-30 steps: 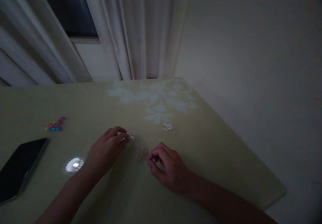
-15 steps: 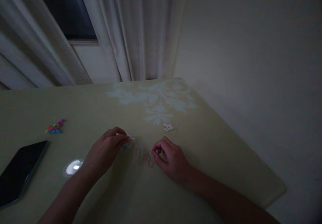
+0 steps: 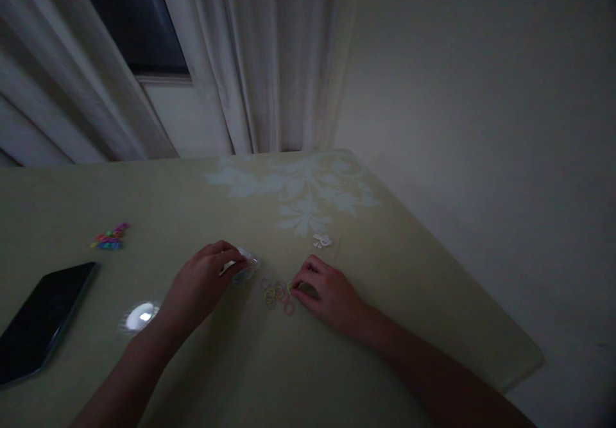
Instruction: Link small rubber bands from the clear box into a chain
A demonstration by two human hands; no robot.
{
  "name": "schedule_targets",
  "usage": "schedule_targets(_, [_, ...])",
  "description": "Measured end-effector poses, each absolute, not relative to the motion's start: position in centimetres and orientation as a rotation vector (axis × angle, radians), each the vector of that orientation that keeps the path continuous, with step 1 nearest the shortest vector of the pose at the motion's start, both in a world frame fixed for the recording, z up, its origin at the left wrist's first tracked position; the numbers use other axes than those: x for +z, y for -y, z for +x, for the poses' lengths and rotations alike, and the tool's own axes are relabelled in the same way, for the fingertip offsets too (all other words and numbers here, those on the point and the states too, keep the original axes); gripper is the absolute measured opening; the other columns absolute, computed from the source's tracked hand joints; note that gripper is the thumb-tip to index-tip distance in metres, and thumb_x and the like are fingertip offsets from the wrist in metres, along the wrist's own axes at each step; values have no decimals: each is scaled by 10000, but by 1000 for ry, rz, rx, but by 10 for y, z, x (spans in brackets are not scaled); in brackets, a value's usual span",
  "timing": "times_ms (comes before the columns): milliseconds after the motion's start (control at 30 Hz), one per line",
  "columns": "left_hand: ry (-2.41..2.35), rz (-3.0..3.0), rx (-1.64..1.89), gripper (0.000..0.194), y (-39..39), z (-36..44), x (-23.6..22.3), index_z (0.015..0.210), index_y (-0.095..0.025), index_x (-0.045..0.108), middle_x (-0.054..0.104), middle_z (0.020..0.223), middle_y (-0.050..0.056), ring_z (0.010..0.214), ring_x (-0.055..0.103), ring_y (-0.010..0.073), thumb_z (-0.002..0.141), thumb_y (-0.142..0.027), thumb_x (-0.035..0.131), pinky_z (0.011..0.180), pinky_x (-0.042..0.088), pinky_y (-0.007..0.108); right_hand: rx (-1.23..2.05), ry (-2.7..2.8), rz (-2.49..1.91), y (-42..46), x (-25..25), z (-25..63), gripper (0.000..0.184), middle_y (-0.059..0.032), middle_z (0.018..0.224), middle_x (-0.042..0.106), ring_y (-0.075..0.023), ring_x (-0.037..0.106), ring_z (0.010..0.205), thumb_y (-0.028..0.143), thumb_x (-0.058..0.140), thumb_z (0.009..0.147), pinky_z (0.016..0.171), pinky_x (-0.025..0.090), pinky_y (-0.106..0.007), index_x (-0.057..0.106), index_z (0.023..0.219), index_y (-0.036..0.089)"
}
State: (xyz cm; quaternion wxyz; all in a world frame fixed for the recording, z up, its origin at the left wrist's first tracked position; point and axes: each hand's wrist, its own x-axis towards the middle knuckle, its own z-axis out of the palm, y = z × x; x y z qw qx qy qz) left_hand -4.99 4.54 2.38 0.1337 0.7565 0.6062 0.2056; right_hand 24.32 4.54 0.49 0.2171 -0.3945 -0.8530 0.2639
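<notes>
My left hand (image 3: 209,278) pinches a small clear plastic bag (image 3: 250,262) just above the table. Pale content shows through the lower part of the bag. Right of it lies a loose cluster of small pastel elastic bands (image 3: 278,293), pink, yellow and greyish. My right hand (image 3: 330,293) is at the cluster's right edge, thumb and index finger pressed together on a yellow elastic band (image 3: 289,287). Its far side is hidden by the fingertips. A few small white pieces (image 3: 322,240) lie beyond my right hand.
A pile of brightly coloured small pieces (image 3: 110,238) lies at the far left. A black phone or tablet (image 3: 43,322) and a round, shiny clear object (image 3: 140,316) are left of my left forearm. The table (image 3: 433,312) meets a wall at right; curtains (image 3: 269,62) hang behind.
The view has shifted slightly. My right thumb and index finger have closed more tightly around the yellow band. My left hand still holds the bag in nearly the same place.
</notes>
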Motion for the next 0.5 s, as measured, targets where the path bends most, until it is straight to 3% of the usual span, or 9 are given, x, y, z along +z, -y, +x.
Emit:
schedule_targets(167, [-1846, 2169, 612, 307, -43, -49, 25, 949, -248, 790, 786, 952, 66, 780, 697, 234, 971, -414, 532, 746, 507, 341, 724, 2393, -1078, -47, 3, 242, 76, -56, 1060, 664, -180, 658, 944, 203, 689, 999, 855, 520, -293, 736, 1055, 185])
schedule_targets(367, [-1759, 2284, 773, 329, -18, -33, 19, 1056, -262, 786, 793, 1075, 75, 983, 731, 256, 1026, -402, 490, 875, 545, 351, 721, 2342, -1165, -47, -3, 241, 199, -66, 1099, 684, -191, 677, 963, 257, 699, 1008, 874, 524, -309, 738, 1190, 187])
schedule_targets(500, [-1523, 2488, 652, 310, 7, -16, 7, 1120, -309, 790, 788, 1091, 49, 972, 749, 238, 1039, -313, 490, 815, 577, 323, 772, 2366, -1140, -49, -1, 239, 135, -44, 1052, 679, -170, 671, 939, 243, 717, 1001, 848, 512, -281, 775, 1116, 205])
